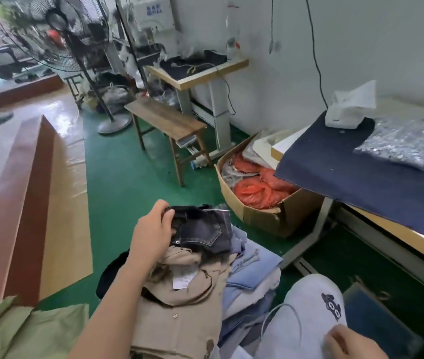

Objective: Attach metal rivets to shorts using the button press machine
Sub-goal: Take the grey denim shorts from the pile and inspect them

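The left hand (154, 226) grips the waistband of dark denim shorts (200, 229) on top of a garment pile (179, 294) beside the person's knee. The right hand (348, 344) rests on the lap; whether it holds anything I cannot tell. The step looks like fetching the next pair; next, carry it right to the table (335, 164), where a bag of rivets (408, 143) lies well apart.

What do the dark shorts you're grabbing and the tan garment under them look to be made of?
Dark shorts: looks like washed black denim, with contrast stitching on the pocket and a small metal stud at its corner. The left hand grips the waistband. Tan garment: probably matte cotton twill, smooth weave, with a metal snap; the exact fibre cannot be told.
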A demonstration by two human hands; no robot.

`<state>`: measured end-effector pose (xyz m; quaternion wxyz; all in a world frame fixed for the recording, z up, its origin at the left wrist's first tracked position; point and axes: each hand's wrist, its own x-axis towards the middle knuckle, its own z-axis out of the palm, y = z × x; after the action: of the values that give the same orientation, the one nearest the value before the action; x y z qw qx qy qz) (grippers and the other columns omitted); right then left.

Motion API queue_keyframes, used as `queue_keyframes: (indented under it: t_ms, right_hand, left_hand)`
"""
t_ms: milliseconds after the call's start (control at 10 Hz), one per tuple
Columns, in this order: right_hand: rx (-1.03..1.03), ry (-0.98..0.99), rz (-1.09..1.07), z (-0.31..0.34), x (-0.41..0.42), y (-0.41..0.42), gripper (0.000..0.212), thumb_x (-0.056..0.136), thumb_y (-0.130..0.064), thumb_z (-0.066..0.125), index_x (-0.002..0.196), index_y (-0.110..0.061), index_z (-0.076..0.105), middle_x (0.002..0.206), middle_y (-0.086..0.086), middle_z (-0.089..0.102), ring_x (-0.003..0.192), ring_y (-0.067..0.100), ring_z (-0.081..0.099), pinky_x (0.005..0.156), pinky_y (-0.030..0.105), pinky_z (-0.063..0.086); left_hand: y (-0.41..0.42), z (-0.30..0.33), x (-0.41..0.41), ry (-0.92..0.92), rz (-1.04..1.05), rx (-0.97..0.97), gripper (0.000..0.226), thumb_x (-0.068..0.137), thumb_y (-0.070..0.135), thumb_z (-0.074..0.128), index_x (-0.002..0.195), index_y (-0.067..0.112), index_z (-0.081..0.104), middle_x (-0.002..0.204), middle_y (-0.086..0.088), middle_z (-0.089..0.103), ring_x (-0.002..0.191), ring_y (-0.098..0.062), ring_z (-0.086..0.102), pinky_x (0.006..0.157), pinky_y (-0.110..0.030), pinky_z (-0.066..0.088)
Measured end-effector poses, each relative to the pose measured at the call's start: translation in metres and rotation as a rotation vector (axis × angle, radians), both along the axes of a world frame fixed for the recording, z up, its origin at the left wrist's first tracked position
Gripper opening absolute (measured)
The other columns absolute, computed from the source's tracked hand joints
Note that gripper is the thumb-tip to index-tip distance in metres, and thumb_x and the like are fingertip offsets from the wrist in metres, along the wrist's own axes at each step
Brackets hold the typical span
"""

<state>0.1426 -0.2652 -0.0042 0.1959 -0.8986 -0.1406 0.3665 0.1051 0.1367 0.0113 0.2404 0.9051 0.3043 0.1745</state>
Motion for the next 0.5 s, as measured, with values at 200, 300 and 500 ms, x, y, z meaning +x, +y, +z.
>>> queue_keyframes:
  t_ms: [200,300,500]
  right_hand:
    - [0.087,0.07,-0.242,-0.017,0.003,0.002,0.028,0.108,-0.032,0.047,0.113,-0.014,0.067,0.103,0.0,0.073,0.099,0.018,0.064,0.094,0.029,0.044]
    - [0.431,0.411,-0.585,-0.025,0.014,0.025,0.037,0.105,-0.044,0.052,0.108,-0.014,0.073,0.093,0.003,0.079,0.094,0.027,0.07,0.086,0.038,0.052]
    - [1.239,1.149,-1.103,-0.016,0.027,0.049,0.051,0.081,-0.039,0.075,0.119,-0.006,0.074,0.127,0.028,0.067,0.115,0.046,0.065,0.103,0.066,0.044]
  left_hand:
    - [-0.045,0.065,0.0,-0.361,-0.229,-0.352,0.02,0.113,0.029,0.046,0.094,0.031,0.053,0.08,0.007,0.058,0.073,-0.009,0.054,0.069,-0.026,0.045]
    - [-0.094,0.075,-0.008,-0.402,-0.399,-0.641,0.017,0.109,0.034,0.051,0.097,0.025,0.058,0.085,-0.004,0.061,0.08,-0.015,0.057,0.077,-0.031,0.05]
    - [-0.178,0.033,-0.025,-0.039,-0.741,-0.839,0.016,0.097,0.041,0.056,0.083,0.034,0.059,0.078,0.015,0.054,0.075,-0.006,0.05,0.071,-0.021,0.041]
